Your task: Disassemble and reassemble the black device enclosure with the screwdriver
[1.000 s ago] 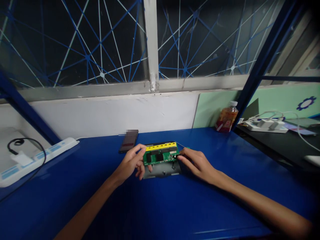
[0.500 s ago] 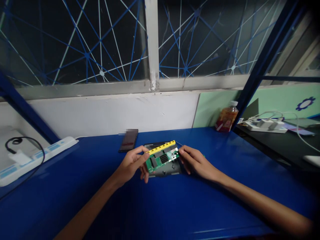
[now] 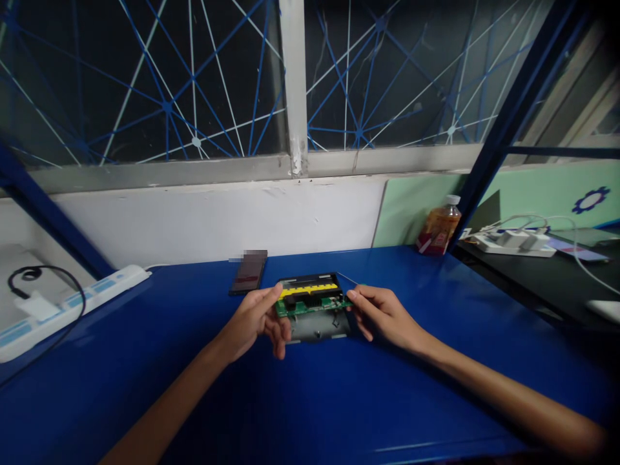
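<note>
A green circuit board [image 3: 303, 310] with a yellow terminal strip [image 3: 314, 290] along its far side hangs just above a dark, shallow plastic casing [image 3: 310, 329]. My left hand [image 3: 252, 323] grips the board's left end, thumb on top and fingers curled below. At the right end, the thumb and fingers of my right hand [image 3: 382, 313] pinch the board's corner. A thin metal rod [image 3: 347, 279] sticks out past my right fingers; its other end is hidden. The board lies nearly flat, covering the casing's middle. Small posts or clips show inside the casing's near part.
Behind the board, a dark phone [image 3: 250, 271] lies on the blue table [image 3: 310, 394]. A white power strip [image 3: 77, 310] with a black cable is at left. A drink bottle [image 3: 440, 227] stands at the back right, near a blue frame post. Another power strip [image 3: 516, 242] sits beyond.
The circuit board has tipped from a raised slant to nearly flat and come down closer over the casing. My left hand has turned with it; my right hand has barely moved.
</note>
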`<state>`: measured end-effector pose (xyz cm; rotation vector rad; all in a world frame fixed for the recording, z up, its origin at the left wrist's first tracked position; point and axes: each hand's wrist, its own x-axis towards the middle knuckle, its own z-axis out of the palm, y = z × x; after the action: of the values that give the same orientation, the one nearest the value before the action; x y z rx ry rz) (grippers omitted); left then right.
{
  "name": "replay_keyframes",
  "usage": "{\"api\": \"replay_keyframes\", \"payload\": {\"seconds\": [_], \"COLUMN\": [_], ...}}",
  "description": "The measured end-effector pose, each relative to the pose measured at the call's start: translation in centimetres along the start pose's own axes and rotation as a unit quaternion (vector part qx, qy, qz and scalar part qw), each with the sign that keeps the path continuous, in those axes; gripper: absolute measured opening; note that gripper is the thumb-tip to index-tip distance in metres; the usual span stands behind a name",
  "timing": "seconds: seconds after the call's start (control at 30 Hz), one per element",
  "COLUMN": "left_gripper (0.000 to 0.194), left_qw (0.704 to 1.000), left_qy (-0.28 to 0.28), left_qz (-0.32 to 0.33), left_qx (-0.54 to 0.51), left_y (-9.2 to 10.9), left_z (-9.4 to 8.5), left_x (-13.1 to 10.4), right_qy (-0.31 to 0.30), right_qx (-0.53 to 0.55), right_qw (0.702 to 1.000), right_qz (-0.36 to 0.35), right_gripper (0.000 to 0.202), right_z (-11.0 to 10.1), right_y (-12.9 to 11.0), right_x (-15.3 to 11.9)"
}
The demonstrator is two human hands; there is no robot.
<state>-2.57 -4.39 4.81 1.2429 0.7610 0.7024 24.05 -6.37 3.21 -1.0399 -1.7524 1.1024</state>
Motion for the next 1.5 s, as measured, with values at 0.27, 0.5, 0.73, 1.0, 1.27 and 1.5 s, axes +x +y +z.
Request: {"api": "replay_keyframes", "payload": {"seconds": [0.27,0.5,0.73,1.0,1.27,1.5], "left_gripper": [0.043,0.042,0.043,0.045,0.047,0.042], "left_qw": [0.998,0.998,0.999,1.0,0.999,0.999], "left_qy": [0.061,0.054,0.04,0.021,0.034,0.02], "left_qz": [-0.01,-0.014,-0.015,0.002,0.008,0.019], "left_qx": [0.011,0.004,-0.002,-0.002,0.017,0.026], "left_y": [-0.34,-0.17,0.09,-0.12,-0.07,-0.31], "left_z": [-0.04,0.24,0.15,-0.22,-0.24,-0.5], "left_x": [0.35,0.32,0.18,0.2,0.27,0.26], "right_qy": [0.033,0.046,0.058,0.065,0.072,0.075], "right_qx": [-0.049,-0.078,-0.108,-0.129,-0.142,-0.136], "right_qw": [0.998,0.995,0.991,0.987,0.984,0.984], "right_qz": [-0.028,-0.037,-0.058,-0.075,-0.084,-0.083], "right_gripper": [0.033,0.032,0.029,0.025,0.025,0.024], "right_z": [-0.07,0.13,0.0,-0.06,-0.21,-0.29], "right_y": [-0.54,-0.47,-0.43,-0.25,0.1,0.3], "right_x": [-0.13,-0.15,-0.18,-0.22,-0.15,-0.12]}}
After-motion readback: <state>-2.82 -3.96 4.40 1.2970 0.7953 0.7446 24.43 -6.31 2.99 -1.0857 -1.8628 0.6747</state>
